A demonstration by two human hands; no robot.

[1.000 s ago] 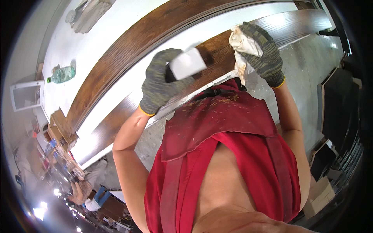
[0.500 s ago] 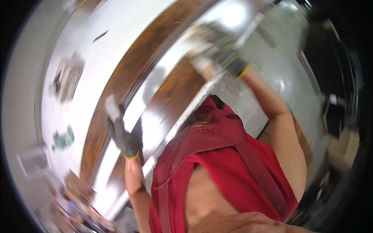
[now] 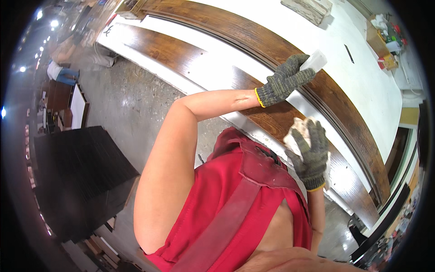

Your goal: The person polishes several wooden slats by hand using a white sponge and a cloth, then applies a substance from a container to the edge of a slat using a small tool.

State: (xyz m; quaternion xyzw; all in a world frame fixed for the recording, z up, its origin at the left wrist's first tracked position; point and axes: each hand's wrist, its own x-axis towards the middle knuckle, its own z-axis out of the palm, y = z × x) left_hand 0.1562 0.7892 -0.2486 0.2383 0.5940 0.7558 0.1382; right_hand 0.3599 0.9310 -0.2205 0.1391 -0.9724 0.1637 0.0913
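Observation:
My left hand (image 3: 285,81), in a dark knit glove with a yellow cuff, grips a small whitish block (image 3: 316,60) above the far brown wood-grain plank (image 3: 349,106). Close by on the nearer side, my right hand (image 3: 312,156) wears a matching glove and holds a crumpled off-white rag (image 3: 300,129) over the near brown plank (image 3: 269,119). Part of the rag is hidden behind the fingers, and I cannot tell whether it touches the wood. Both planks lie lengthwise on a white worktable (image 3: 362,81).
A folded greyish cloth stack (image 3: 308,10) and a thin dark strip (image 3: 349,53) lie on the table's far side. Beyond is a cardboard box (image 3: 380,45) of small items. A large black stack (image 3: 81,177) stands at left on the concrete floor. Another person (image 3: 61,70) is farther back.
The view has swung round strongly. My right hand, blurred and well apart before, has come near my left hand with the rag. The whitish block stays in my left hand.

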